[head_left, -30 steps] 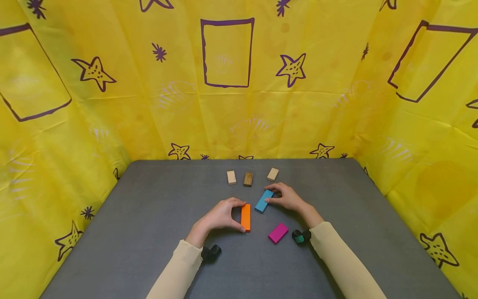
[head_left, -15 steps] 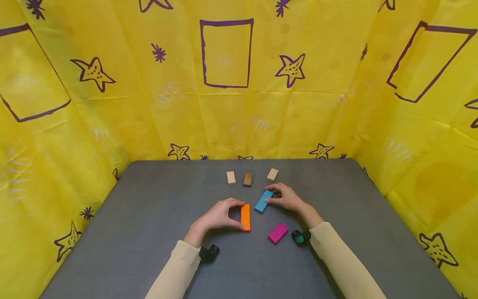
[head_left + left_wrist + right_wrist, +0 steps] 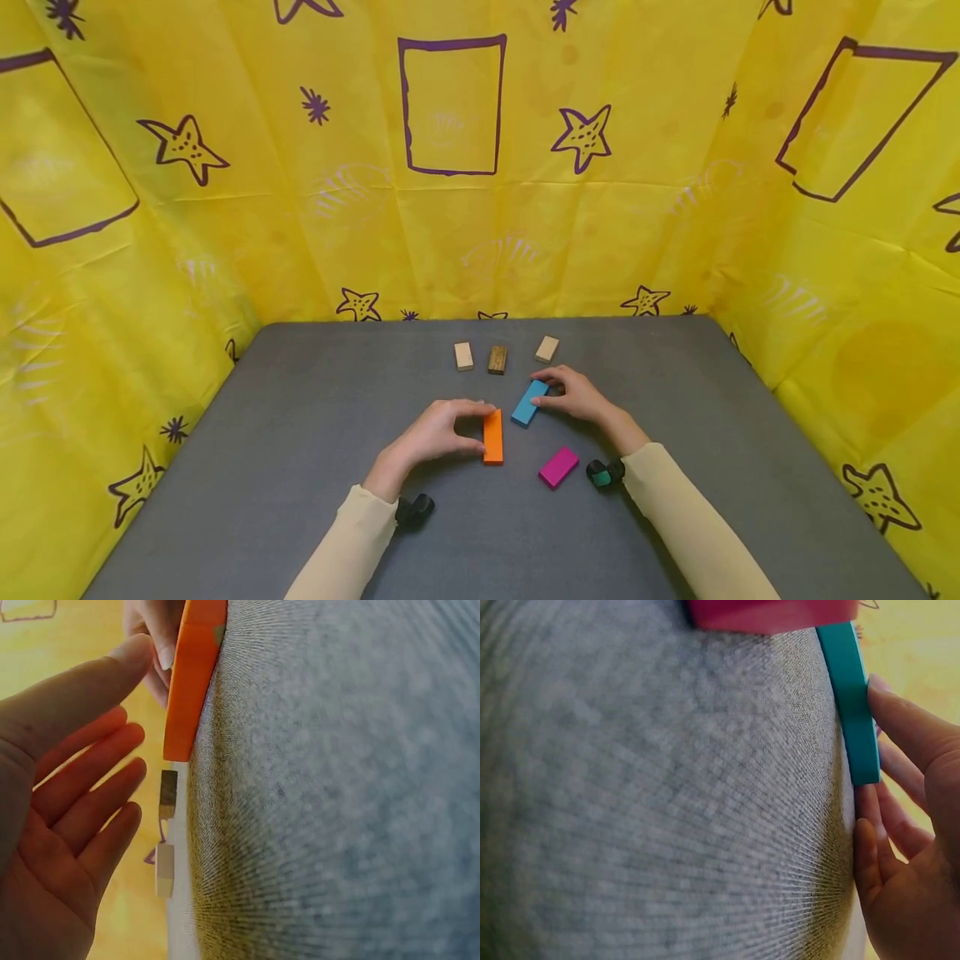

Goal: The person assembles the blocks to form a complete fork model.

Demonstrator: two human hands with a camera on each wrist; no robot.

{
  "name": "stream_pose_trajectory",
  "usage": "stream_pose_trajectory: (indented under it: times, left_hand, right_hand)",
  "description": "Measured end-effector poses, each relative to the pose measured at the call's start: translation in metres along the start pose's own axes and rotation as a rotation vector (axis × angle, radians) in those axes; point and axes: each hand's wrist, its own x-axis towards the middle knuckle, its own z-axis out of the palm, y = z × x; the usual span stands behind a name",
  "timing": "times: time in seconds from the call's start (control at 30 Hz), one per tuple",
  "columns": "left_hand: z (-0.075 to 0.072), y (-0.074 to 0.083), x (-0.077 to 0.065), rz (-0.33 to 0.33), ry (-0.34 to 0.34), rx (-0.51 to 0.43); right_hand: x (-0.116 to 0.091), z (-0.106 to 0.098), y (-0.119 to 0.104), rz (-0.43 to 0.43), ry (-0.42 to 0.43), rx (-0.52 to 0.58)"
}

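Note:
An orange block [image 3: 492, 437] lies lengthwise on the grey table, with my left hand [image 3: 438, 429] just left of it. In the left wrist view that hand's fingers are spread and loosely bent, its thumb tip short of the orange block [image 3: 193, 682]. My right hand [image 3: 577, 394] holds a blue block [image 3: 530, 404], which lies slanted on the table. Its thumb is on the near side and its index finger at the far end; in the right wrist view the thumb meets the upper edge of the blue block [image 3: 855, 705].
A magenta block [image 3: 558, 467] lies in front of the right hand. Farther back are a light wooden block [image 3: 464, 357], a dark wooden block [image 3: 497, 360] and another light wooden block [image 3: 547, 349]. Yellow patterned cloth [image 3: 480, 225] surrounds the grey table [image 3: 337, 375] behind and at the sides.
My left thumb has drawn back slightly from the near end of the orange block, and the left wrist has shifted a little to the left. The right hand and the blocks stay put.

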Motion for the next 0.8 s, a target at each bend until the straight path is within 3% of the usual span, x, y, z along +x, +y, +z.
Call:
stream_pose_trajectory:
  times: [0.43, 0.8]
  left_hand:
    - [0.0063, 0.0067, 0.0013, 0.049, -0.035, 0.022]
    - [0.0073, 0.0066, 0.0027, 0.041, -0.04, 0.027]
  right_hand:
    - [0.0003, 0.0005, 0.0003, -0.007, 0.002, -0.004]
    - [0.0019, -0.0002, 0.0033, -0.023, 0.001, -0.011]
